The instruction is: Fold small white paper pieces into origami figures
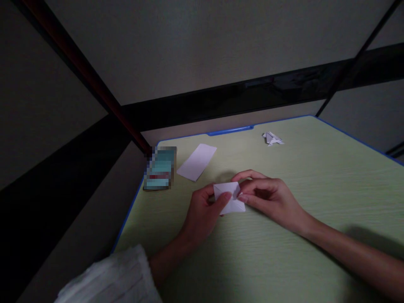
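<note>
A small folded piece of white paper [234, 205] with creases meeting near its centre is held above the table. My left hand [202, 210] grips its left side, thumb pressed on top and fingers mostly hidden beneath. My right hand [271, 200] pinches the paper's right side between thumb and index finger, near a small flap. A flat white paper strip [197, 162] lies beyond my left hand. Farther off to the right rests a folded white paper figure [272, 138] with pointed parts.
The pale table [331, 176] has a blue edge and a blue pen-like strip or groove [232, 130] at its far side. A phone-like object with a blurred screen [160, 168] lies at the left edge. Behind stands a grey wall [202, 50] with a dark band.
</note>
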`<state>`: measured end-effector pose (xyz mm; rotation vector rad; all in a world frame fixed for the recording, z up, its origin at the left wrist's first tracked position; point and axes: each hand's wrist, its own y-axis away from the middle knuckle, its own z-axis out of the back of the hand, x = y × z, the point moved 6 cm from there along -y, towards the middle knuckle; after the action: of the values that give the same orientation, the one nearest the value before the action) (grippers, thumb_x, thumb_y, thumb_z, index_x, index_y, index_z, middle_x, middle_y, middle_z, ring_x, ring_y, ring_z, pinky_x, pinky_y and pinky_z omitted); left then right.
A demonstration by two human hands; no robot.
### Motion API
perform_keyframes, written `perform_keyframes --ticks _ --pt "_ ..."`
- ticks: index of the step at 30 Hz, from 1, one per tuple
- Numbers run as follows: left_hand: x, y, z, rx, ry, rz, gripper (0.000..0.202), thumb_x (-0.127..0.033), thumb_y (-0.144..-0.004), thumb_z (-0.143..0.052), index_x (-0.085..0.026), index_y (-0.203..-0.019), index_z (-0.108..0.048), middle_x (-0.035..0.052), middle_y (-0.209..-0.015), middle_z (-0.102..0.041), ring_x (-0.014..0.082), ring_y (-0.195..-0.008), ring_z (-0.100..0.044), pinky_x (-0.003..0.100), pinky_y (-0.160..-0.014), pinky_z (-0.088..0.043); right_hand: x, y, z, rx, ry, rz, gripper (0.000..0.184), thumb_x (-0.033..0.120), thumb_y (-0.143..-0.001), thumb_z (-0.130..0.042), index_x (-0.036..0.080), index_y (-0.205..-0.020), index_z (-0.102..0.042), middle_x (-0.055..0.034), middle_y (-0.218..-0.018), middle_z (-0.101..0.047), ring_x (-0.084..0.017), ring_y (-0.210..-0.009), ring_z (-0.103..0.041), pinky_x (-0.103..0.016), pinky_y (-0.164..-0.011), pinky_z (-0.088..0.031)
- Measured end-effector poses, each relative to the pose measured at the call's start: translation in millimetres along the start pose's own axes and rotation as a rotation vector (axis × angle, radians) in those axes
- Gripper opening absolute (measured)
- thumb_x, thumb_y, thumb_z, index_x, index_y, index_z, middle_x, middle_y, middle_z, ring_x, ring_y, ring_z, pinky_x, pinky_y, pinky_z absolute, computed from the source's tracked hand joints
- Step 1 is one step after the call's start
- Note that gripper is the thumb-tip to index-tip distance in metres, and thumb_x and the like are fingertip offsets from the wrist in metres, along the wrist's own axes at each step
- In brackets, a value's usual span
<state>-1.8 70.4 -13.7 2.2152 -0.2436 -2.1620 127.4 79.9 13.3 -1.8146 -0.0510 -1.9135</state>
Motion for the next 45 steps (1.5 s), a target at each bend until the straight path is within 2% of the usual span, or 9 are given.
perform_keyframes --ticks 2,6,9,15,19,27,35,41,45 --pt "0.8 0.3 -1.1 0.014 0.022 0.020 0.020 -0.028 -0.063 -0.061 -0.011 -0.074 -0.065 -0.0025 -0.053 -0.055 0.0049 -0.044 -0.041 0.016 -0.040 -0.032 -2.6 -0.1 -1.0 0.018 -0.050 -0.026 0.006 0.012 -0.067 -0.062 0.017 -0.068 -0.065 -0.0048 -0.092 -0.053 -0.010 -0.072 -0.055 -0.022 -0.059 -0.049" --pt "0.3 1.0 -2.3 0.019 0.071 0.056 0.022 -0.030 -0.063 -0.062 -0.010 -0.073 -0.065 -0.0020 -0.052 -0.054 0.0046 -0.043 -0.040 0.016 -0.039 -0.031 -4.3 1.0 -1.2 0.022 -0.122 -0.036 0.016 0.009 -0.063 -0.065 0.018 -0.076 -0.067 -0.0037 -0.098 -0.052 -0.007 -0.067 -0.057 -0.019 -0.059 -0.051" --pt "-0.7 1.4 -3.4 0.032 0.096 0.051 0.023 -0.029 -0.062 -0.063 -0.010 -0.073 -0.065 -0.0024 -0.051 -0.053 0.0043 -0.043 -0.039 0.015 -0.039 -0.031 -4.4 0.6 0.8 -0.021 -0.126 -0.049 0.013 0.008 -0.064 -0.064 0.018 -0.071 -0.068 -0.0035 -0.095 -0.054 -0.004 -0.060 -0.056 -0.017 -0.054 -0.050" --pt "0.5 2.6 -2.8 0.025 0.074 0.048 0.024 -0.031 -0.061 -0.064 -0.011 -0.074 -0.065 -0.0002 -0.057 -0.057 0.0067 -0.047 -0.045 0.017 -0.043 -0.035 -3.9 -0.3 1.7 -0.052 -0.145 -0.067 0.008 0.009 -0.059 -0.068 0.016 -0.056 -0.065 -0.0032 -0.090 -0.054 -0.007 -0.064 -0.056 -0.020 -0.056 -0.049" --pt "-1.1 3.7 -2.2 0.014 0.039 0.037 0.025 -0.032 -0.059 -0.066 -0.012 -0.073 -0.065 0.0004 -0.060 -0.059 0.0080 -0.049 -0.047 0.018 -0.044 -0.036 -3.3 0.3 0.9 -0.047 -0.195 -0.071 0.010 0.008 -0.058 -0.068 0.015 -0.054 -0.064 -0.0021 -0.087 -0.052 -0.006 -0.061 -0.054 -0.019 -0.054 -0.048" --pt "-1.0 3.7 -2.1 0.027 0.057 0.033 0.025 -0.032 -0.061 -0.064 -0.012 -0.075 -0.065 -0.0016 -0.055 -0.056 0.0054 -0.045 -0.043 0.016 -0.042 -0.033 -8.6 -0.2 0.6 -0.047 -0.323 -0.099 0.017 0.005 -0.058 -0.067 0.018 -0.068 -0.068 -0.0006 -0.084 -0.057 -0.003 -0.056 -0.055 -0.015 -0.052 -0.049" --pt "-3.6 4.8 -2.1 0.017 0.040 0.027 0.024 -0.032 -0.061 -0.064 -0.011 -0.072 -0.064 -0.0015 -0.055 -0.055 0.0060 -0.046 -0.044 0.016 -0.041 -0.034 -6.0 -0.6 6.1 -0.134 -0.210 -0.112 0.014 0.007 -0.050 -0.073 0.014 -0.048 -0.061 -0.0018 -0.076 -0.060 -0.007 -0.058 -0.057 -0.020 -0.054 -0.051" --pt "-3.4 3.6 -1.6 0.008 0.061 0.020 0.021 -0.030 -0.061 -0.064 -0.011 -0.070 -0.064 -0.0034 -0.051 -0.053 0.0049 -0.043 -0.041 0.016 -0.040 -0.032 -9.1 -0.7 2.4 -0.067 -0.277 -0.136 0.010 0.009 -0.055 -0.070 0.017 -0.060 -0.066 -0.0030 -0.091 -0.059 -0.006 -0.062 -0.058 -0.017 -0.054 -0.050" --pt "-3.9 3.0 -0.3 -0.023 0.045 0.020 0.022 -0.028 -0.060 -0.064 -0.011 -0.073 -0.065 -0.0031 -0.052 -0.053 0.0052 -0.043 -0.041 0.017 -0.040 -0.031 -8.5 -1.8 3.3 -0.085 -0.207 -0.120 0.005 0.014 -0.058 -0.069 0.017 -0.062 -0.067 -0.0033 -0.086 -0.059 -0.007 -0.063 -0.056 -0.019 -0.055 -0.049"
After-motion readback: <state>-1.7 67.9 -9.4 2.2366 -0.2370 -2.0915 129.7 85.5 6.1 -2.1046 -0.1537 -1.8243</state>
